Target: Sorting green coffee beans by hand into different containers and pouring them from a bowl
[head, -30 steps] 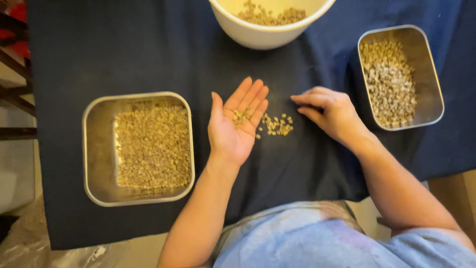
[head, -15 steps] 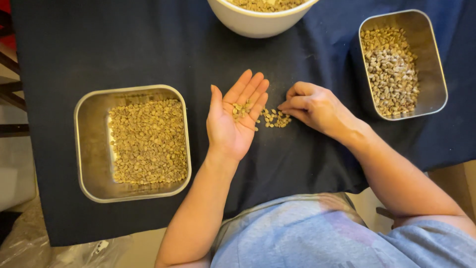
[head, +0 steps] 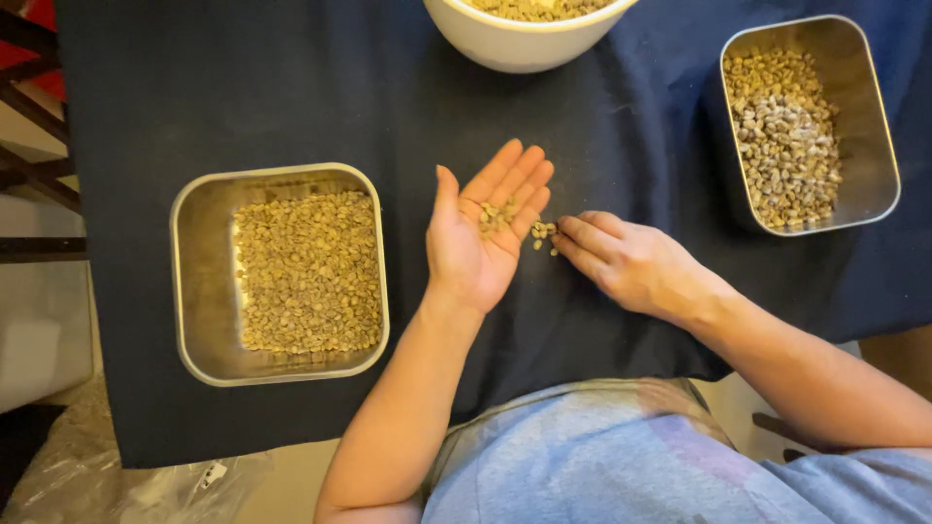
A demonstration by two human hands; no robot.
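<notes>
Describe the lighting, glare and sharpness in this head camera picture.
Head view: warm, soft light; pale glare on the inner left wall of the square steel tray; the beans on the left hand look slightly soft; the white bowl is cut off by the top edge.

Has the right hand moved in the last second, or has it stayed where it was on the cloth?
Yes. The right hand has slid toward the open left hand, covering most of the loose beans.

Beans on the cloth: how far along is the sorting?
Done: the square tray on the left and the right tray each hold a layer of beans. In hand: the left hand lies palm up with a few beans; the right hand has its fingers at a small pile on the cloth. Left: that pile, and the beans in the white bowl.
</notes>
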